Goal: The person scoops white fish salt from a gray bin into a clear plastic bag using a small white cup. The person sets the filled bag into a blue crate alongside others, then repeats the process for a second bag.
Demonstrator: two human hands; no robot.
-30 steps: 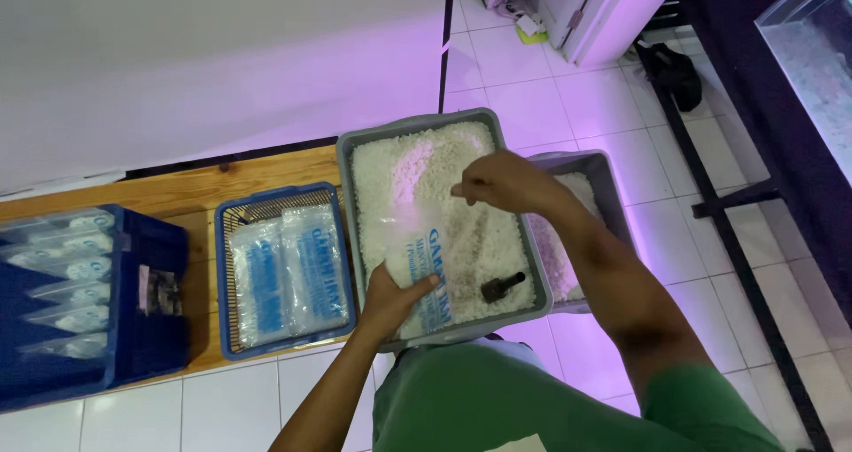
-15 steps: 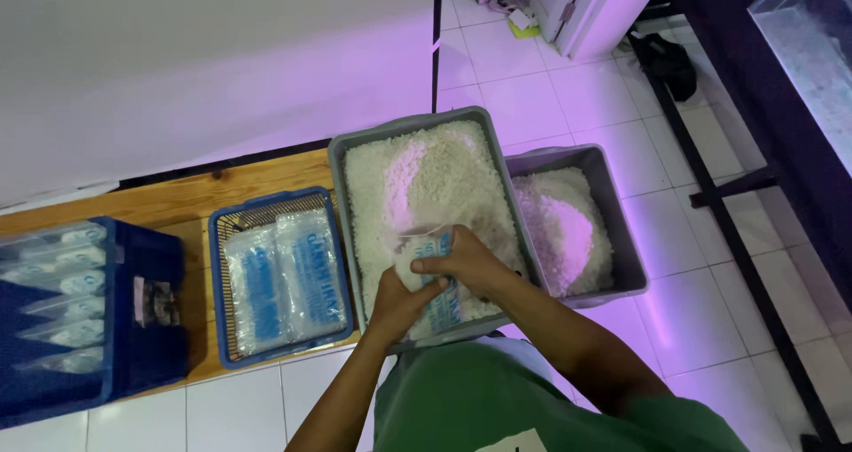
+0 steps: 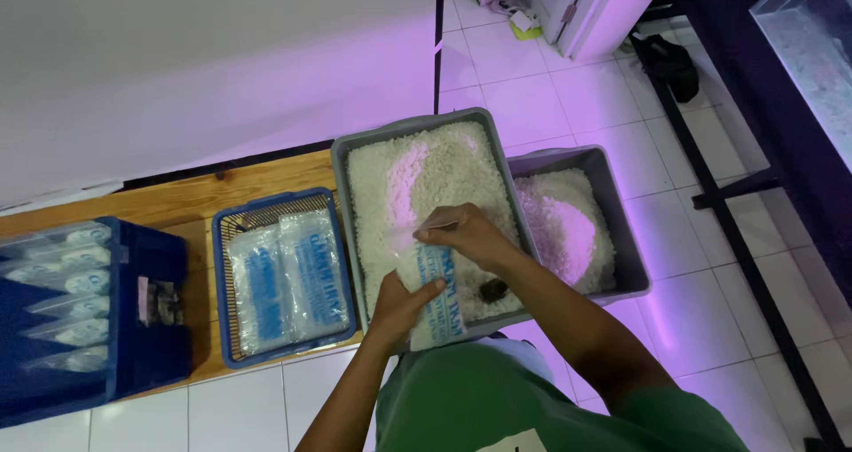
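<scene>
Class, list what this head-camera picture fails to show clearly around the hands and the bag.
- Bag: lower part hidden by left hand.
- Right hand: fingertips blurred at bag mouth.
- Small dark object on white grains: too small to identify.
- Blue crate: cut off by left edge.

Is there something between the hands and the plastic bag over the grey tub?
No. Both the left hand and the right hand already grip the plastic bag directly, above the grey tub of white grains.

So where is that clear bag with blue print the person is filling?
In the head view, the clear bag sits low in the middle, held by both hands over the near edge of the big grey tub, right of the blue basket.
</scene>
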